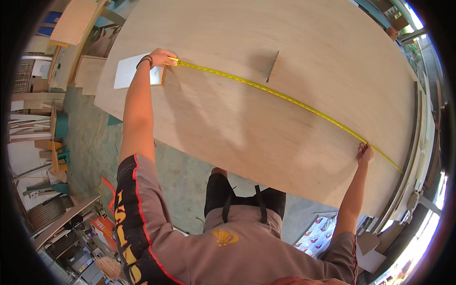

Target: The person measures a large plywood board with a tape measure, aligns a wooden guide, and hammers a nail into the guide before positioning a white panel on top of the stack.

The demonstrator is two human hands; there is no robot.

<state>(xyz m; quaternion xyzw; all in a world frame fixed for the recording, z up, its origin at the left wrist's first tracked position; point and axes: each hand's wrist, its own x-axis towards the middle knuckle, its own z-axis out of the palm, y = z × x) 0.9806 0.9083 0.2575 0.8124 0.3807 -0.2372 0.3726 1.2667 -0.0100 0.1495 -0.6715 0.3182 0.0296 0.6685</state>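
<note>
A yellow tape measure [266, 89] is stretched across a large light-brown wooden sheet [223, 118], running from far left to near right. My left hand [163, 57] grips its left end, fingers closed, above the corner of a white panel [128, 73] that lies on the sheet. On the right, my right hand [365, 153] pinches the tape between the fingers. Past that hand the tape runs on to the rail at the sheet's right edge. Beyond the tape's middle, a thin dark toothed blade [272, 66] shows at the sheet's surface.
A long metal rail [412, 137] borders the right side. Shelves and stacked boards [33, 123] stand at the left, with scrap pieces [85, 237] at lower left. Grey-green floor [90, 137] shows between them and the sheet. A printed sheet [316, 235] lies beside my right arm.
</note>
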